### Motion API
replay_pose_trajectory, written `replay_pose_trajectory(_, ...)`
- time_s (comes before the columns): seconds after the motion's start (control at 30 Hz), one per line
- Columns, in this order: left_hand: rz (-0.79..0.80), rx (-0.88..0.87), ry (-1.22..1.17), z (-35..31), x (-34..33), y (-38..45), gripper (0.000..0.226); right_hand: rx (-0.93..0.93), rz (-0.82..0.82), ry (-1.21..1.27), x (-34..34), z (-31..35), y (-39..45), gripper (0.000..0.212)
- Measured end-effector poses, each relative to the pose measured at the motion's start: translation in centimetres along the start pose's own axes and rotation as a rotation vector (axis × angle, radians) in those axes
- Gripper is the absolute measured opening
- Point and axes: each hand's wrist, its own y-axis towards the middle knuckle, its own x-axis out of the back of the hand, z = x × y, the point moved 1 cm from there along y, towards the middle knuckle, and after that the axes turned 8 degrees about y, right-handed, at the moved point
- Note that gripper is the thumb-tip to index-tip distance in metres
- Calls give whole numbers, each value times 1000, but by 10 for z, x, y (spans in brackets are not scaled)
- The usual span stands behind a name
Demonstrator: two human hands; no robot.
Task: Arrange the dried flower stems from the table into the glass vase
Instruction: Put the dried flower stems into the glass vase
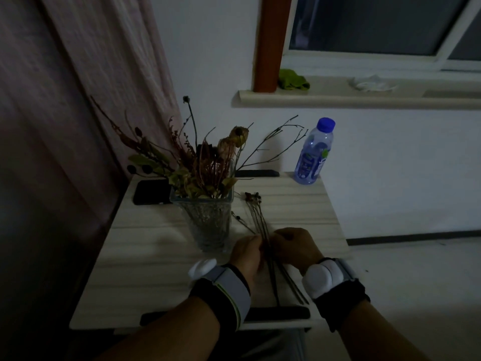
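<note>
Two hands meet over a small bundle of thin dark dried flower stems (260,225), just to the right of the vase. Starting at the left of the pale striped wooden table (145,246), a flat black phone-like slab (151,191) lies near the far edge, with a pink curtain (78,100) hanging behind it. Next comes the clear square-mouthed glass vase (208,225), upright and already crowded with dried leaves, reddish sprays, a withered bloom and bare twigs that splay out over its rim; no water can be made out in it.

Beside the vase, the left hand (247,252) curls its fingers round the middle of the loose stems, and the right hand (296,247) curls round them from the other side, so both hold the same bundle. The seed heads point away over the tabletop and the cut ends trail toward the near edge. Each wrist wears a dark strap with a white device.

These stems look very light, stiff and brittle; the small heads would likely shed or snap if squeezed. The bare mid-stalk, well below the heads, seems the safest hold, with the cut ends fed first into a gap between the stalks already in the vase.

Farther right stands a clear plastic water bottle with a blue cap (313,155).
</note>
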Motion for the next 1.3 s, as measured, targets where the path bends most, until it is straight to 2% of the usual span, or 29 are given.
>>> replay_pose_trajectory(0.1, -50, 18, -18, 11, -3, 30, 52, -32, -4, 86, -7, -1, 2, 26)
replay_pose_trajectory(0.33, -31, 24, -88, -6, -8, 6, 36, -19, -21, 91, -12, -5, 6, 29)
replay_pose_trajectory(0.5, -31, 3, -95, 8, -11, 36, 50, -26, -21, 106, -13, -5, 6, 27)
replay_pose_trajectory(0.73, -7, 52, -144, -7, -12, 9, 34, -61, -44, 188, -17, -7, 6, 10)
replay_pose_trajectory(0.97, -48, 50, -123, -11, -9, 6, 32, -90, -91, 223, -18, -13, 11, 18)
replay_pose_trajectory(1.17, -71, 47, -118, -9, -10, 7, 36, -148, -112, 271, -17, -18, 11, 7)
replay_pose_trajectory(1.3, -80, 12, -86, -10, -15, 4, 28, -126, -116, 245, -15, -15, 7, 10)
